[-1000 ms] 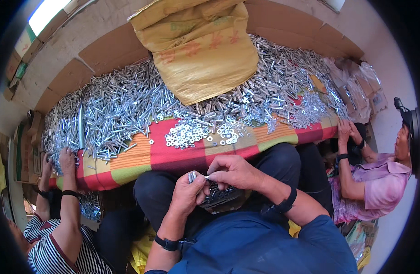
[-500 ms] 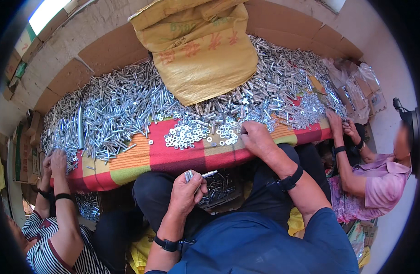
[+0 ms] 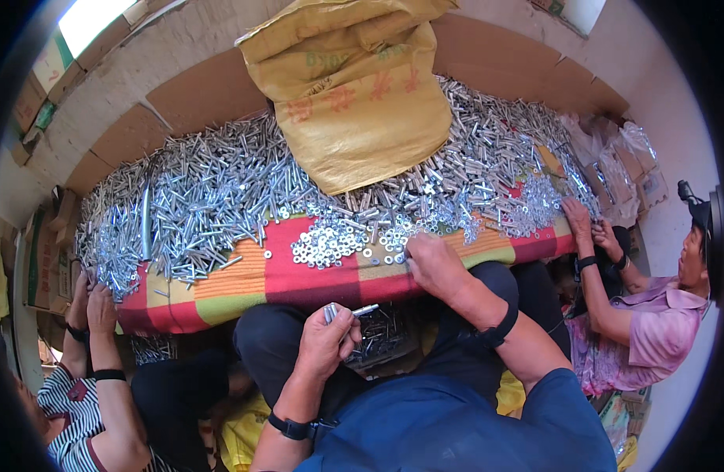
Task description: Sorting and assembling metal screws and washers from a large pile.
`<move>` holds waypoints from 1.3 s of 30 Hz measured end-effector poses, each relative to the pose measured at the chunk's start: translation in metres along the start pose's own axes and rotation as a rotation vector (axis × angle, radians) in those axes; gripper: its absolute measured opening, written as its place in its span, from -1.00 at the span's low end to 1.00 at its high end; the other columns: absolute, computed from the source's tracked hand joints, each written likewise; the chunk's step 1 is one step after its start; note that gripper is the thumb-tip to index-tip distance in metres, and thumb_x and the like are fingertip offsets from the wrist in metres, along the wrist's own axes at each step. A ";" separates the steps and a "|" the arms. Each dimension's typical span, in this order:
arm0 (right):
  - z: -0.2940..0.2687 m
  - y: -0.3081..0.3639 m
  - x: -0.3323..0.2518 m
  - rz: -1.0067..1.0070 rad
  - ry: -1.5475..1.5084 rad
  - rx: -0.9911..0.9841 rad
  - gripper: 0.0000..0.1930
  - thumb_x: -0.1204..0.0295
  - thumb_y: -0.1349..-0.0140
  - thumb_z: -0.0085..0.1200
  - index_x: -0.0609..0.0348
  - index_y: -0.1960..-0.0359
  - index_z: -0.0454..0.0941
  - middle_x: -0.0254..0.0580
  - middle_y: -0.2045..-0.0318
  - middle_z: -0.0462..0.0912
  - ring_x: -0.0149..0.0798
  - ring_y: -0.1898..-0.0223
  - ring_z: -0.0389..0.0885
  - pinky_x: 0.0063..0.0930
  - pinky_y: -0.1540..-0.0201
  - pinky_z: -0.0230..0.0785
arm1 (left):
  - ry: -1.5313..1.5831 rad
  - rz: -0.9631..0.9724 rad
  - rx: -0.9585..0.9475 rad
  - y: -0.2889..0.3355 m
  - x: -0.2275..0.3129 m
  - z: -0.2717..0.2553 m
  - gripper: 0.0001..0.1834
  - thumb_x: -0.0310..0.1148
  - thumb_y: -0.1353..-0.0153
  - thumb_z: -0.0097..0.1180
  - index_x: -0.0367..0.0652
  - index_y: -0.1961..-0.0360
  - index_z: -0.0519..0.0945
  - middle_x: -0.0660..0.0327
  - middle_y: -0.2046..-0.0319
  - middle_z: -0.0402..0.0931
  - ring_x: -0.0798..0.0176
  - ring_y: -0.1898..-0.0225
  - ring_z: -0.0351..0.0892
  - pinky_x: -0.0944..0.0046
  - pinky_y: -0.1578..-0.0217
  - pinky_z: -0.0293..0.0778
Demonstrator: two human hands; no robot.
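My left hand is closed around a few metal bolts, held above my lap; their silvery ends poke out past the thumb and fingers. My right hand rests at the near edge of the cloth-covered table, fingers curled together beside a small group of washers. What its fingertips hold, if anything, is hidden. To the left of that group lies a bigger heap of shiny flat washers. Behind both spreads a deep bank of loose metal bolts.
A yellow woven sack lies over the bolts at the back, before a cardboard border. The checked cloth covers the front edge. Co-workers' hands work at left and right. A bin of metal parts stands below.
My right hand has come slightly left and toward me along the washers. The left hand keeps its hold on the bolts. The whole view has shifted a little.
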State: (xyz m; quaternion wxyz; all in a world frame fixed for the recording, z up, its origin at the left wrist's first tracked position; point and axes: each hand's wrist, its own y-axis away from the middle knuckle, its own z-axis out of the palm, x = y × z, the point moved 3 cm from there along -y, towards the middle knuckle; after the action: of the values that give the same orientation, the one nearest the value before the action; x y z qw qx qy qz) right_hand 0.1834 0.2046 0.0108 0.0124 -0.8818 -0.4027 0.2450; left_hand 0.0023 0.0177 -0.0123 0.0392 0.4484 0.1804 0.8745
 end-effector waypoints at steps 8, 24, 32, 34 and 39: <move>0.000 0.003 -0.003 -0.010 -0.008 -0.050 -0.95 0.55 -0.14 0.05 0.28 0.40 0.49 0.17 0.37 0.58 0.30 0.29 0.60 0.11 0.22 0.47 | 0.021 0.026 0.012 0.000 -0.003 -0.003 -0.72 -0.22 -0.48 0.06 -0.19 0.33 0.52 0.17 0.54 0.56 0.48 0.73 0.30 0.48 0.70 0.18; 0.007 0.004 -0.073 0.432 -1.310 -0.364 -0.88 0.52 -0.35 0.16 0.29 0.16 0.55 -0.28 0.46 0.64 -0.47 0.53 0.62 -0.60 0.47 0.48 | 0.117 0.062 0.076 0.001 0.003 -0.004 -0.75 -0.23 -0.49 0.04 -0.17 0.30 0.52 0.16 0.52 0.57 0.47 0.73 0.31 0.49 0.72 0.18; 0.011 0.016 -0.073 0.432 -1.399 -0.337 -0.88 0.52 -0.37 0.12 0.31 0.13 0.56 -0.28 0.45 0.62 -0.46 0.52 0.61 -0.58 0.48 0.47 | 0.113 0.057 0.050 0.002 0.003 -0.003 -0.75 -0.25 -0.49 0.04 -0.17 0.31 0.51 0.17 0.53 0.56 0.48 0.73 0.30 0.49 0.72 0.18; 0.015 0.019 -0.070 0.445 -1.427 -0.340 -0.87 0.51 -0.37 0.13 0.31 0.13 0.56 -0.27 0.44 0.62 -0.45 0.53 0.61 -0.58 0.48 0.47 | 0.081 0.030 0.047 0.002 0.004 -0.002 -0.75 -0.25 -0.49 0.04 -0.17 0.32 0.50 0.17 0.53 0.56 0.48 0.73 0.29 0.49 0.71 0.18; 0.027 0.026 -0.066 0.541 -1.611 -0.377 -0.83 0.47 -0.37 0.15 0.31 0.11 0.56 -0.28 0.43 0.61 -0.44 0.54 0.60 -0.59 0.50 0.45 | 0.072 0.028 0.029 0.001 0.000 -0.003 -0.75 -0.26 -0.49 0.03 -0.16 0.33 0.50 0.17 0.54 0.55 0.49 0.74 0.28 0.49 0.71 0.17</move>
State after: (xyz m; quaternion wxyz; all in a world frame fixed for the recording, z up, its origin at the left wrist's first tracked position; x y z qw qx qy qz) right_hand 0.1529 0.1348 0.0096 -0.4815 -0.4927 -0.0993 0.7181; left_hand 0.0000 0.0159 -0.0130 0.0138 0.4197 0.1883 0.8878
